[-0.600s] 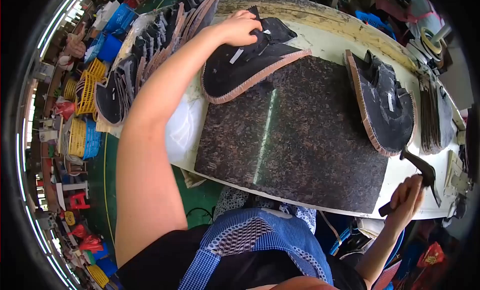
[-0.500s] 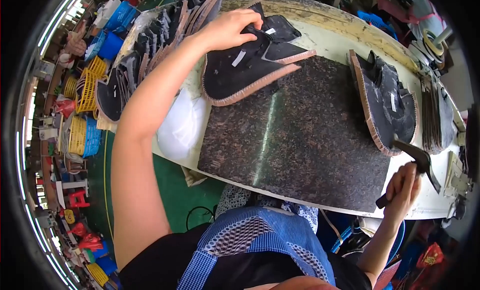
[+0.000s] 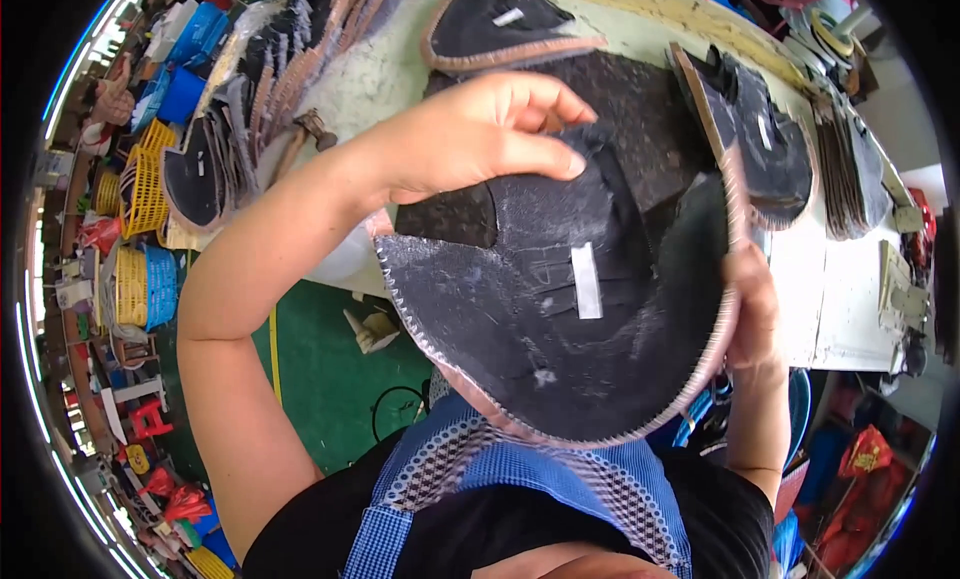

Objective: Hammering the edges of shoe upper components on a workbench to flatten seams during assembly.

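Note:
A black shoe upper (image 3: 540, 349) with a stitched, pinkish-brown edge and a small white label is held up in front of me, over the near side of the table. My left hand (image 3: 500, 139) is closed at its top part, thumb lying across the black material and fingers curled above. My right hand (image 3: 752, 314), slightly blurred, grips the right edge, its fingertips partly hidden. Behind the held piece, a dark speckled slab (image 3: 640, 109) lies on the table. Another black upper (image 3: 490, 29) rests at the slab's far left end.
Several uppers stand in a row (image 3: 290, 59) at the table's left, with a hammer (image 3: 316, 129) beside them. More uppers (image 3: 765, 144) lie right of the slab, next to a flat stack (image 3: 845, 169). Yellow baskets (image 3: 150, 184) and blue bins stand beyond the left side.
My right hand held a hammer at the right; now it grips a shoe upper and no hammer shows in it. My left hand has come nearer, off the far end of the slab.

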Motion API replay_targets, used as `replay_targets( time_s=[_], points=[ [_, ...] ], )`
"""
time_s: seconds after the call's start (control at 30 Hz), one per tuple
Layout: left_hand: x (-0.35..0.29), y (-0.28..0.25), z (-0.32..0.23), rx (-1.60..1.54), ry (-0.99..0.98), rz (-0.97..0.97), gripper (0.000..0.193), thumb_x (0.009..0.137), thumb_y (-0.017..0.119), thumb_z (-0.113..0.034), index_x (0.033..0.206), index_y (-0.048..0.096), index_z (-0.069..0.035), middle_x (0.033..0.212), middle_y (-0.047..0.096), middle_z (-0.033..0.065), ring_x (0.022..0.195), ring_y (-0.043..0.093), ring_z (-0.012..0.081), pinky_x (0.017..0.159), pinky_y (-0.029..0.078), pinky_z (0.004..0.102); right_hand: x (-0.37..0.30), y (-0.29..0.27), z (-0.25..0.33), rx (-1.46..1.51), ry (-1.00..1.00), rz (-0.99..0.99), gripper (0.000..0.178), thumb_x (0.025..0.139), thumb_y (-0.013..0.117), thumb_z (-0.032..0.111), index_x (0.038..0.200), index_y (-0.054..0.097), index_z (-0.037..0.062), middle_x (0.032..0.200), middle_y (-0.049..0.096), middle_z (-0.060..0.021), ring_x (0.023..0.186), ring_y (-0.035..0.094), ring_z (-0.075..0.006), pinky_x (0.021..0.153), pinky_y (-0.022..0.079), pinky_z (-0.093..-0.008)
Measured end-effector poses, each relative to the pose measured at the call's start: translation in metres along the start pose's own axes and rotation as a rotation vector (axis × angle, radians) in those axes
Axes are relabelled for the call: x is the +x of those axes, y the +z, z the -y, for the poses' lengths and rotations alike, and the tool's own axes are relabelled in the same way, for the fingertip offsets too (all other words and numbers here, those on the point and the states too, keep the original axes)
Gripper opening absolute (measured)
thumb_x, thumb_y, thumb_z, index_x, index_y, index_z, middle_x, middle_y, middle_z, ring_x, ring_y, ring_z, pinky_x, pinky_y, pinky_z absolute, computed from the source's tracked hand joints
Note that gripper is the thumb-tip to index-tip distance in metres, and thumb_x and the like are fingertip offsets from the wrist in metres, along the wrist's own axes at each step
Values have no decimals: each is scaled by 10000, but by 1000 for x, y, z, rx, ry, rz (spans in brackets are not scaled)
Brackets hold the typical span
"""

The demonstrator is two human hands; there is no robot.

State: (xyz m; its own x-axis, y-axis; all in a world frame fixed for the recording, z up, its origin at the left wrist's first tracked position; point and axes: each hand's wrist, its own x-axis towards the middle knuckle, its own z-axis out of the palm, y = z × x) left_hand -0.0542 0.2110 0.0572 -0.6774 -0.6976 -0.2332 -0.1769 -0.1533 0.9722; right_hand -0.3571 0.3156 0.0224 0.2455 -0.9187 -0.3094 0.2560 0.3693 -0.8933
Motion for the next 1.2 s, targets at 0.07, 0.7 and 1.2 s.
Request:
replay_targets(
  time_s=[0.07, 0.7, 1.2],
  points=[
    [5, 11, 30, -54, -138, 93, 417, 909, 672, -76, 1299, 539, -6, 1161, 611, 69, 1010, 617, 111, 947, 482, 254, -14, 13, -7, -25, 202, -165, 408, 801, 699, 107, 1143, 552, -60, 764, 667, -76, 312, 425, -51, 297, 292, -142],
    [94, 18, 80, 758, 287, 386, 185, 818, 747, -110, 953, 681, -2, 853, 615, 70, 777, 618, 162, 698, 521, 297, -19, 1, -44, -955, -440, -110, 160, 937, 632, 52, 1071, 668, -29, 872, 689, -130, 630, 655, -223, 554, 498, -325],
    [98, -4, 118, 867, 1008, 264, 188, 759, 776, -90, 912, 708, -5, 847, 636, 54, 740, 650, 210, 590, 548, 307, 32, -5, -18, -963, -120, -131, 198, 893, 709, 107, 1075, 656, 52, 795, 653, -84, 599, 644, -174, 518, 464, -289]
  ],
)
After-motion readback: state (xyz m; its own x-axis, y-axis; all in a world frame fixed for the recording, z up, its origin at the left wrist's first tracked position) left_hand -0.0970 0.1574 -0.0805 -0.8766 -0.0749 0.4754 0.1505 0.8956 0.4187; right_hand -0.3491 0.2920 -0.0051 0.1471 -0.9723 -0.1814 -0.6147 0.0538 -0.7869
